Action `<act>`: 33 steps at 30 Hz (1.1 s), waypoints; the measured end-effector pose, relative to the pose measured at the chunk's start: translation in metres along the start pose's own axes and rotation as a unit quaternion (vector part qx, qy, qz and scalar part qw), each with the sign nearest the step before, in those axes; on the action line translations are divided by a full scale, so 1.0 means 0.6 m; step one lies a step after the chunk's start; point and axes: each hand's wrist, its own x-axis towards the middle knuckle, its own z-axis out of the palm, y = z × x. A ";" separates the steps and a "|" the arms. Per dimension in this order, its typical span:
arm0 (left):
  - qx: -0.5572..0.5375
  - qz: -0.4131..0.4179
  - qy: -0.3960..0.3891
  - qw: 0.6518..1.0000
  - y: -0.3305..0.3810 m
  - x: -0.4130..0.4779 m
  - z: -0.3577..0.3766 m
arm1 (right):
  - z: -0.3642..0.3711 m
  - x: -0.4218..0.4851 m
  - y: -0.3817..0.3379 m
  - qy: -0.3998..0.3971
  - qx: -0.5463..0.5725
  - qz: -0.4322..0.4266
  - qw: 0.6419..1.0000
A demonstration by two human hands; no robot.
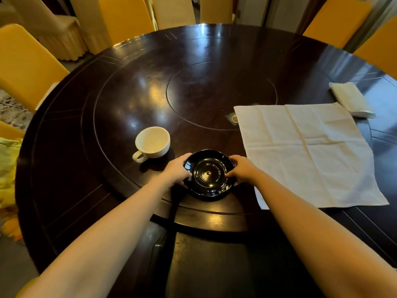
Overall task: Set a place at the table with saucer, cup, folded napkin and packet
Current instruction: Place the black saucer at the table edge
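Note:
A glossy black saucer [209,175] sits near the front of the dark round table [129,87]. My left hand [178,169] grips its left rim and my right hand [242,168] grips its right rim. A white cup [153,143] stands empty just behind and left of the saucer, handle toward me. A white cloth napkin [305,151] lies unfolded and flat to the right, its near left corner close to my right hand. A white packet [350,98] lies beyond the napkin at the far right.
Yellow and cream covered chairs [126,18] ring the table. A yellow cloth [7,168] lies at the left edge. A dark chair back [206,265] stands between my arms at the table's front edge. A small coaster-like item [233,119] peeks out beside the napkin.

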 end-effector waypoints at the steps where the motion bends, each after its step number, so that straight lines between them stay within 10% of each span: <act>1: -0.035 -0.014 0.002 0.999 0.000 -0.004 0.000 | 0.000 -0.002 0.003 0.001 0.040 0.009 0.999; 9: -0.197 -0.068 -0.034 0.977 0.012 -0.063 -0.025 | -0.026 -0.055 0.007 -0.058 0.236 0.059 0.968; 33: -0.249 -0.065 -0.019 0.966 -0.049 -0.364 0.040 | 0.031 -0.308 0.040 -0.078 0.218 0.004 0.973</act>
